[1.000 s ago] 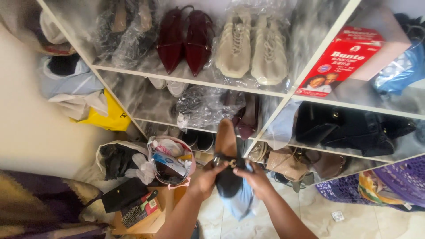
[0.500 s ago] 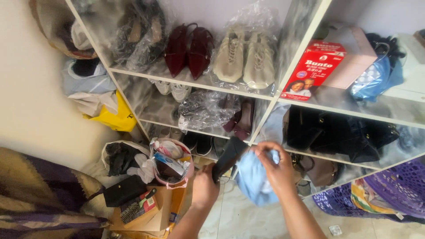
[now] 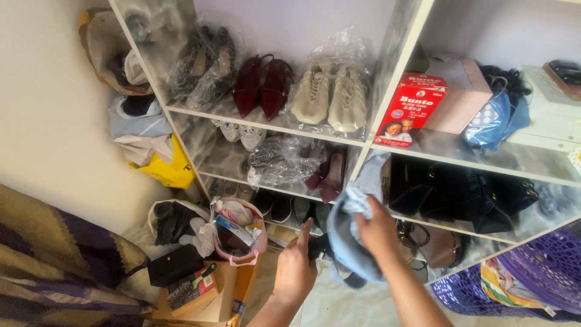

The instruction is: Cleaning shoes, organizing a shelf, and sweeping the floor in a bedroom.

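Right now the left hand [image 3: 295, 270] is gripping a dark shoe [image 3: 317, 247], fingers curled around its end with the thumb sticking up. Most of the shoe is hiding behind a light blue cloth [image 3: 346, 242], so only a short black bit is showing between the two hands; its shape past that is impossible to tell. The right hand [image 3: 376, 228] is pinching the cloth, fingers closed into the bunched fabric and pressing it over the shoe. The cloth is looking soft, crumpled and pale blue, draping down below the shoe. Both are being held low in front of the shelf unit [image 3: 363, 158], above the tiled floor [image 3: 339, 306].

Left of the hands, a pink bag [image 3: 239, 233] stuffed with small items is sitting on the floor, with a black pouch [image 3: 175, 264] lying on a cardboard box [image 3: 209, 303] beside it. Further back, purple-brown shoes [image 3: 327, 172] and a clear plastic wrap [image 3: 281, 160] are sitting on the middle shelf, black handbags [image 3: 460, 191] to their right. On the upper shelf, dark red pointed shoes [image 3: 263, 85], beige sneakers [image 3: 330, 94] and a red carton [image 3: 410, 109] are standing.
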